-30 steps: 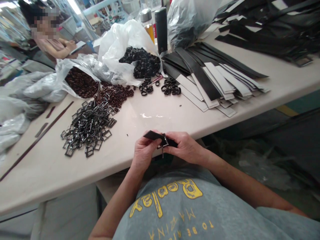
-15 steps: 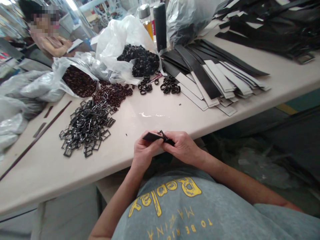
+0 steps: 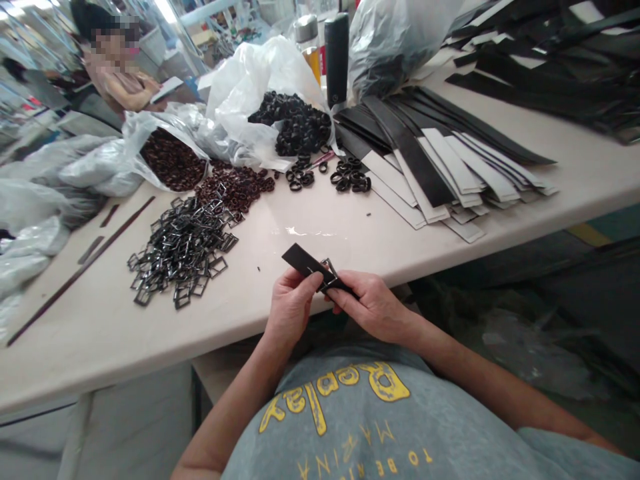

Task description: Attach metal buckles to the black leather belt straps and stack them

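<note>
Left hand and right hand both closed in a pinch on one black strap, a metal buckle on the strap between them, a heap of buckles left of that buckle, black loops beyond it, stacked straps beyond it rightward, a seated person far beyond it leftward.

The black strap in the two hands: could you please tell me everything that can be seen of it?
The black strap is a flat, leather-like strip with a squared upper end. It slants from upper left to lower right in the picture, at the table's near edge. A shiny metal-looking buckle sits against it. The left hand pinches it beside the buckle; the right hand holds its lower part, hiding that end.
</note>
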{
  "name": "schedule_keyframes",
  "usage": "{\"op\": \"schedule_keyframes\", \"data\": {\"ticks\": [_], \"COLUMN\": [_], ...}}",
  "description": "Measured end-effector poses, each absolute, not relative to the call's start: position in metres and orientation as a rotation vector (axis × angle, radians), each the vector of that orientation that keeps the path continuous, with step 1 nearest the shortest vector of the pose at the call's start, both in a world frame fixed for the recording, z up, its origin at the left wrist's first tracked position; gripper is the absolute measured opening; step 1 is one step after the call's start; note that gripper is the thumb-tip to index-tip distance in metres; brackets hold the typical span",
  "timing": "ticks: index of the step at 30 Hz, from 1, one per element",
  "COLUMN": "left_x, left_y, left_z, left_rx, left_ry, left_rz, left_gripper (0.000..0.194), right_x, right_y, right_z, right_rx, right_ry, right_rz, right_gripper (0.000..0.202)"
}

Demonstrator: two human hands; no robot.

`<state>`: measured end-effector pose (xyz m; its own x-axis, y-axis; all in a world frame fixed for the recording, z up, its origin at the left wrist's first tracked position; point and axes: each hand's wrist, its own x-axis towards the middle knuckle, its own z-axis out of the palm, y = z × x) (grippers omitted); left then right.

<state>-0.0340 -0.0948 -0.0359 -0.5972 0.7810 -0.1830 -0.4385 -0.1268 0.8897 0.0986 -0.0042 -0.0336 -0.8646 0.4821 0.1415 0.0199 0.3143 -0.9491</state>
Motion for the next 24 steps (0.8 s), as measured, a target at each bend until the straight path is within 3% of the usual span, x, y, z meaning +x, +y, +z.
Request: {"op": "schedule_keyframes", "data": {"ticks": [6, 12, 18, 24], "left_x": [-0.032, -0.03, -0.022, -0.019], "left_y": [-0.098, -0.103, -0.103, -0.1], "left_z": [-0.044, -0.047, -0.038, -0.043], "left_rx": [0.431, 0.676, 0.77, 0.76], "left_ry": [1.362, 1.56, 1.615, 1.673], "left_rz": [1.899, 1.895, 1.929, 1.89], "left_gripper": [0.026, 0.026, 0.041, 0.03], "right_x": [0.1, 0.096, 0.095, 0.09], "right_y": [-0.005, -0.008, -0.007, -0.009], "right_z": [-0.034, -0.035, -0.029, -0.031], "right_rx": [-0.485, -0.524, -0.533, -0.568], "right_ry": [-2.141, -2.113, -2.093, -2.035], "right_rz": [1.613, 1.415, 1.329, 1.383], "right_gripper": [0.022, 0.029, 0.037, 0.035]}}
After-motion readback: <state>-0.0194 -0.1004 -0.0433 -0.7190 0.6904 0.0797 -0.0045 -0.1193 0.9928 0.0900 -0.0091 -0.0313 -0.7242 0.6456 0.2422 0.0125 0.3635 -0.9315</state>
